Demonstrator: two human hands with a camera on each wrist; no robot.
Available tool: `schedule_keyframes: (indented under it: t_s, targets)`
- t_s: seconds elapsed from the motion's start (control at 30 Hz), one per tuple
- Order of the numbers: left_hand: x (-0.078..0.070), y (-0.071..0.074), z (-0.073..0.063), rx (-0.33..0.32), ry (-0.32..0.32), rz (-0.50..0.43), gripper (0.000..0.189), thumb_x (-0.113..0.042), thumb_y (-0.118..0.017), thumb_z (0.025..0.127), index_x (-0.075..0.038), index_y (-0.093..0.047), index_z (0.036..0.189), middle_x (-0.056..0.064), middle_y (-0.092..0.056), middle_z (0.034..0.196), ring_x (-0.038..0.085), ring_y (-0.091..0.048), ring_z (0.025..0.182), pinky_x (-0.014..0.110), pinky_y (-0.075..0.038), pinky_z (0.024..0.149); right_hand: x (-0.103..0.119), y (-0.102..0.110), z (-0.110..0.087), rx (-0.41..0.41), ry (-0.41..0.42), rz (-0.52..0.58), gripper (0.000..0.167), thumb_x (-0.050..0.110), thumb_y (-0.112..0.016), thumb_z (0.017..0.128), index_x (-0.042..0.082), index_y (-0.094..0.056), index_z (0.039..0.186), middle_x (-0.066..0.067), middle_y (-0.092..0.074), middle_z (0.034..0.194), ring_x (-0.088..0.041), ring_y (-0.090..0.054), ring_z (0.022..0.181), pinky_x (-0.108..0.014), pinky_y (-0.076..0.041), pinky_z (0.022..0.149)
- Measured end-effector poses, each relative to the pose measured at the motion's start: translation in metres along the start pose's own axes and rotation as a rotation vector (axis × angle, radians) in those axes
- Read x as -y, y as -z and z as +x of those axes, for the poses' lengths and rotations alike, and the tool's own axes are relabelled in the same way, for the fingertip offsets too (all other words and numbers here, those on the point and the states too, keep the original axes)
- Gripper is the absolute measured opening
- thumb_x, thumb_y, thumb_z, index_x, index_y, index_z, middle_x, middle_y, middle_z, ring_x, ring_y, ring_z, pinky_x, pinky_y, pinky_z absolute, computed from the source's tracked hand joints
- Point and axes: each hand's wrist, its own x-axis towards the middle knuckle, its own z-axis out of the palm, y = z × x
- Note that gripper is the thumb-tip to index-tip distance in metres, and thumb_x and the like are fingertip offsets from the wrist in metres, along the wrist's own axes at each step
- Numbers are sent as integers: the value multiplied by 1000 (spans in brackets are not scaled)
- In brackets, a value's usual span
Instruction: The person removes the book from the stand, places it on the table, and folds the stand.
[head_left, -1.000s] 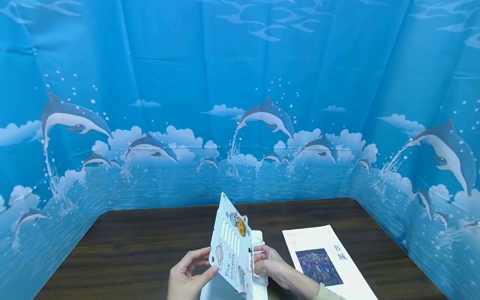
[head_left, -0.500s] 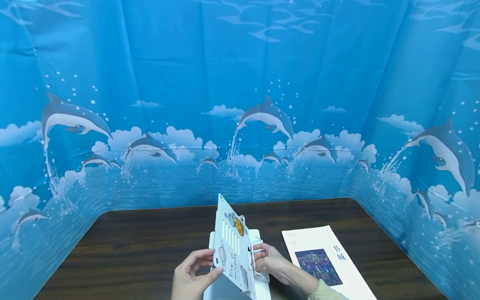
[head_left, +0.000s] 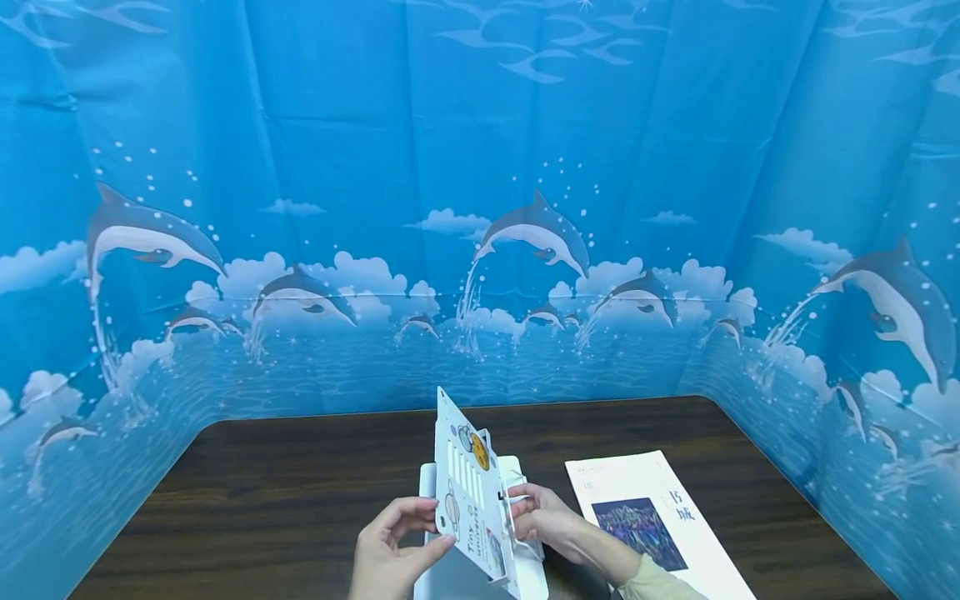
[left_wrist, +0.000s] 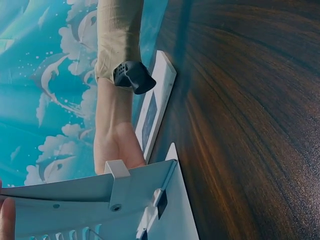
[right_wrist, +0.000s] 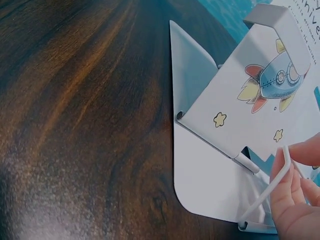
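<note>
A white metal book stand [head_left: 467, 475], printed with planets and "Tiny universe", stands on its base plate [right_wrist: 207, 185] with the panel tilted up. My left hand [head_left: 393, 546] pinches the panel's left edge between thumb and fingers; only a fingertip's width of it shows in the left wrist view. On the panel's other side my right hand [head_left: 551, 525] pinches a bent white wire [right_wrist: 267, 192] that joins the base. The panel hides part of the right fingers in the head view. A bent metal clip [right_wrist: 285, 30] sticks out from the panel's lower ledge.
A white book [head_left: 697, 533] with a dark picture on its cover lies to the right, beside the right forearm. Dark wood tabletop [head_left: 247, 500] surrounds the stand. A blue dolphin curtain [head_left: 480, 208] rises behind the table's far edge.
The book stand has shifted a little to the right, its left edge carried along by my left hand. My right hand has moved slightly right, still pinching the wire.
</note>
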Motion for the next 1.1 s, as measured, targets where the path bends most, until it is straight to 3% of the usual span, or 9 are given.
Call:
schedule_keyframes:
  t_s: [0.73, 0.87, 1.0, 1.1]
  targets:
    - [-1, 4, 1, 33, 11, 0, 39, 4, -74, 66, 7, -58, 101, 13, -61, 91, 11, -60, 76, 27, -54, 62, 6, 2, -5, 15, -11, -44, 63, -9, -52, 68, -12, -33, 128, -11, -53, 91, -16, -53, 77, -26, -47, 65]
    - [1, 9, 2, 64, -25, -25, 39, 6, -74, 65, 8, -58, 100, 11, -63, 91, 11, -61, 78, 28, -54, 63, 14, 5, -6, -28, 73, -153, 59, 1, -58, 77, -11, -34, 129, -14, -53, 95, -15, -53, 79, -32, -52, 69]
    - [7, 17, 8, 134, -49, -22, 42, 7, -73, 66, 8, -56, 104, 11, -62, 93, 13, -61, 81, 29, -54, 65, 27, 3, -12, -53, 241, -282, 56, 7, -61, 81, -9, -37, 129, -19, -53, 102, -20, -55, 86, -32, -50, 72]
    - [16, 25, 16, 172, -28, 2, 43, 5, -72, 68, 9, -55, 107, 15, -60, 97, 15, -61, 84, 29, -54, 67, 38, -6, -20, -19, 373, -333, 55, 7, -62, 81, -7, -39, 129, -22, -52, 106, -28, -54, 93, -30, -48, 73]
